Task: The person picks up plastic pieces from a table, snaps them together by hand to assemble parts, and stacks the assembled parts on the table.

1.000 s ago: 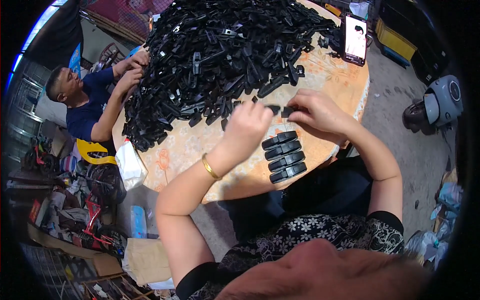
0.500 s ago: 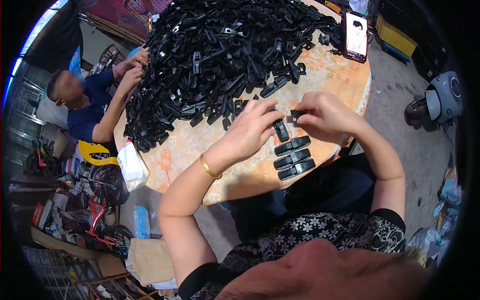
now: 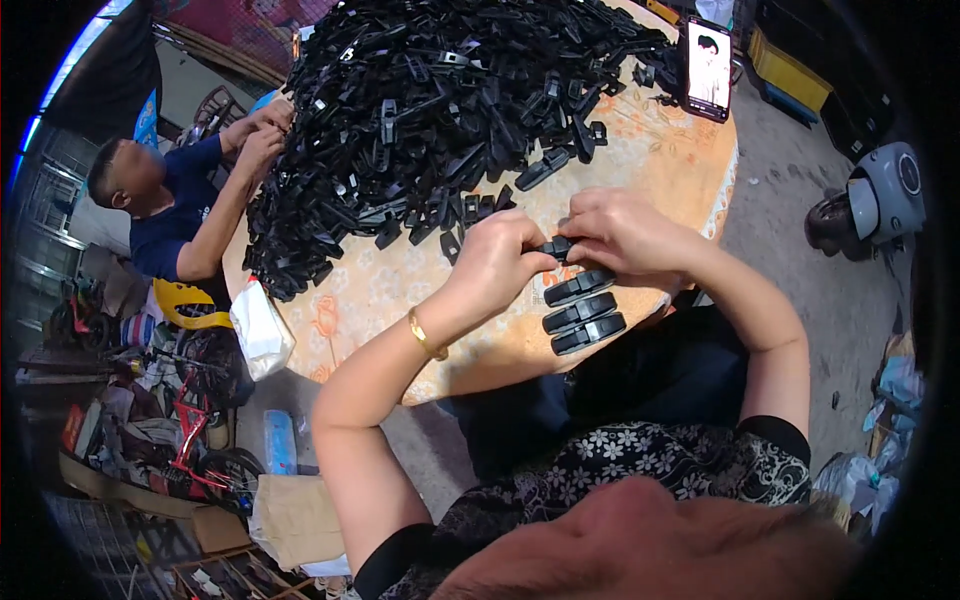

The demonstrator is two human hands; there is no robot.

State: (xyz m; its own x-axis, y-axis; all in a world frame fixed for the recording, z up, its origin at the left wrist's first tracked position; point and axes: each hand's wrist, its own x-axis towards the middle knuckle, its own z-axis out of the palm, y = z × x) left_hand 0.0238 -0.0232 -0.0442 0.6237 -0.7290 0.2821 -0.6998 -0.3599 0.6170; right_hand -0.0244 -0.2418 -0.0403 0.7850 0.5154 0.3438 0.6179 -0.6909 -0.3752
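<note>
Over the near part of the table, my left hand point(image 3: 495, 258) pinches one end of a black plastic piece point(image 3: 557, 248). Fingers of my right hand point(image 3: 628, 230) are closed on its other end, so both hands meet at it and cover much of it. Just below them, three black plastic pieces point(image 3: 582, 312) of oblong shape lie side by side in a row near the table edge. A large heap of loose black plastic parts point(image 3: 430, 120) rises beyond my hands. One longer black part point(image 3: 543, 169) rests at the heap's near edge.
The round table point(image 3: 670, 165) has a flowered orange cloth. A phone point(image 3: 708, 70) stands at its far right, and a white packet point(image 3: 262, 330) sits at the left edge. Across to the left, a co-worker point(image 3: 180, 210) handles parts. A scooter point(image 3: 885, 200) is parked at right.
My hands have come together, and the black piece that stood above the row is now held between them. The three pieces in the row stay put.
</note>
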